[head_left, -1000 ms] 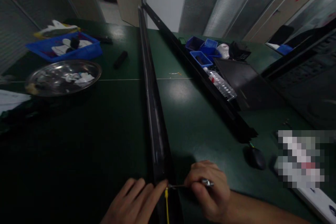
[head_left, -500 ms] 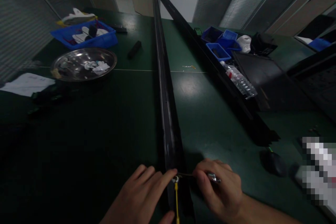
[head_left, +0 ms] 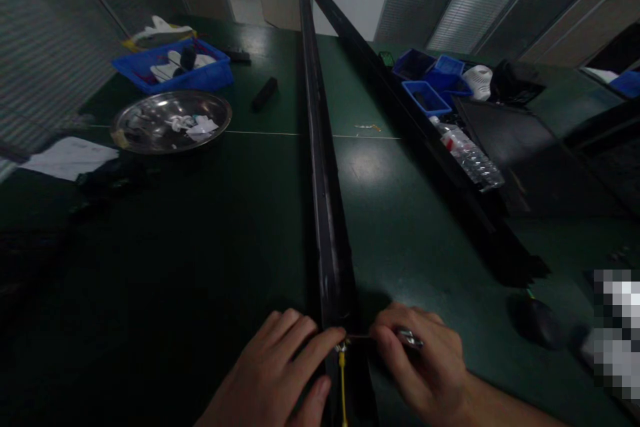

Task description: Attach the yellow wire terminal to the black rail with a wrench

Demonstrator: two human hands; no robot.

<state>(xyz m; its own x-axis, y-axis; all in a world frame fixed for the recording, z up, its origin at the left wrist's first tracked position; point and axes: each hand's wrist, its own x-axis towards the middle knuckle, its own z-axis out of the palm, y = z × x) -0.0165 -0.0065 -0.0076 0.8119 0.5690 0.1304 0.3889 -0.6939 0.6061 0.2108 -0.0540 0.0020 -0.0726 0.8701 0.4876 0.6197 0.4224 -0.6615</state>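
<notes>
Yellow cord (head_left: 343, 380) lay in black strip (head_left: 329, 240), end seemingly unfinished | left hand (head_left: 280, 367) unclenched, fingertip there | right hand (head_left: 427, 357) gripped tool (head_left: 411, 339)

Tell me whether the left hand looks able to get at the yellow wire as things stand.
Probably yes: the left hand has its index fingertip by the upper end of the yellow wire, thumb alongside, with nothing visible between. The right hand holds a thin tool opposite.
</notes>
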